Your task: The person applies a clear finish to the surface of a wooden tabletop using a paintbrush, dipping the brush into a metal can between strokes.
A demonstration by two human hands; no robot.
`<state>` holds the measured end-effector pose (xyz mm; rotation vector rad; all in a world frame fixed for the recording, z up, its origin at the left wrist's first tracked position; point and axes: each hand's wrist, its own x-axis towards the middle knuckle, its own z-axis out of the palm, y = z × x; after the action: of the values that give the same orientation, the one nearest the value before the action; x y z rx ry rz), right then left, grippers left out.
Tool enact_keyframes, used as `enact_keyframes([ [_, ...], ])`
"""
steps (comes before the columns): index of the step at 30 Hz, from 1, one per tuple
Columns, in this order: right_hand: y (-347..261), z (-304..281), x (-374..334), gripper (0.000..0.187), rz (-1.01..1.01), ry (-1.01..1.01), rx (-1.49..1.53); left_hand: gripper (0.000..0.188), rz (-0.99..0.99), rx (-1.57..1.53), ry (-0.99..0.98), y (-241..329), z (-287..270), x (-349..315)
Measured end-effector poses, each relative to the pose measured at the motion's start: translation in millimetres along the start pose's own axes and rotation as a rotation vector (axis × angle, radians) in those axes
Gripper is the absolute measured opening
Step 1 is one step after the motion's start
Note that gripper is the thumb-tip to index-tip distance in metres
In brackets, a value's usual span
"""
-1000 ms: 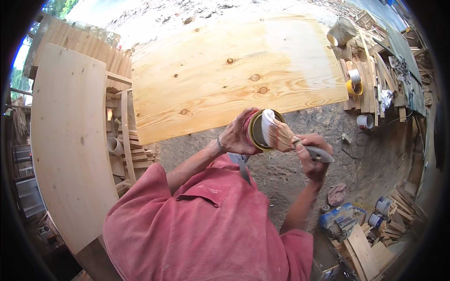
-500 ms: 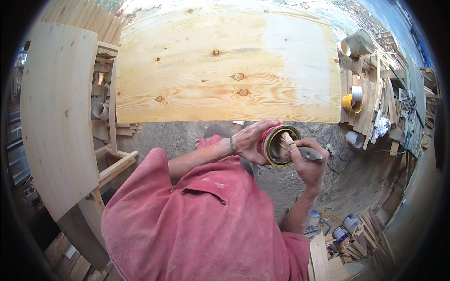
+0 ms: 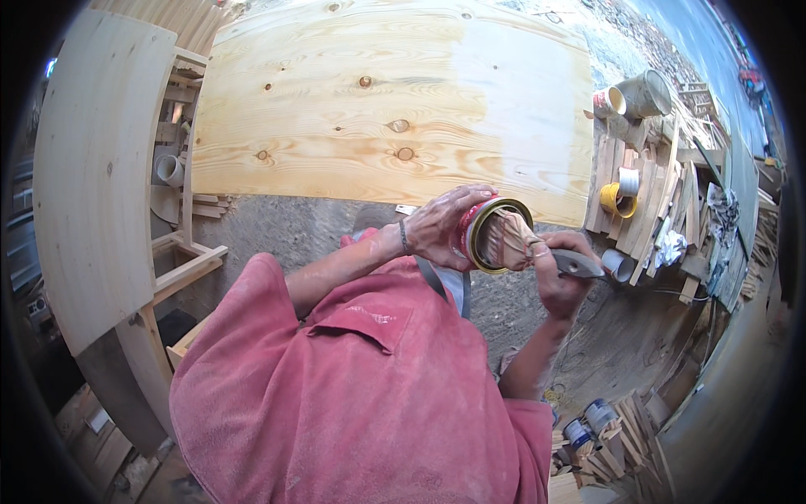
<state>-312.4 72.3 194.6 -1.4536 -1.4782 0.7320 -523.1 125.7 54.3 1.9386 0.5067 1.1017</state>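
Note:
My left hand (image 3: 435, 227) is wrapped round the side of a red metal can (image 3: 467, 225), whose open mouth with a gold-coloured rim is tilted toward the right. In my right hand (image 3: 561, 284) is a flat paintbrush (image 3: 581, 265) with a grey handle, gripped close to its head. The tan bristles lie at the mouth of the can, against its inner rim; how much is left in the can is hidden. Just beyond both hands lies a broad wooden panel (image 3: 336, 109) with dark knots. Most of its surface looks yellow and glossy, while the right part is paler.
Another pale panel (image 3: 101, 168) rests on a wooden frame at the left. Right of the big panel are a grey bucket (image 3: 646, 94), a yellow container (image 3: 611, 198), a white cup (image 3: 620, 265) and stacked wood strips. Cans (image 3: 599, 413) and offcuts lie at lower right.
The brush has been drawn partly out of the can toward the right, so more bristles show. The can is tilted further to the right. The whole view has shifted a little.

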Motion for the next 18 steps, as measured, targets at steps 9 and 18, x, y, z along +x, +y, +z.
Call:
enact_keyframes([
  [9,30,-77,1,0.022,-0.193,0.054,0.439,0.132,-0.122,0.009,0.295,28,43,12],
  [18,118,-29,-14,0.034,0.157,0.014,1.206,0.132,-0.110,0.155,0.491,40,35,12],
])
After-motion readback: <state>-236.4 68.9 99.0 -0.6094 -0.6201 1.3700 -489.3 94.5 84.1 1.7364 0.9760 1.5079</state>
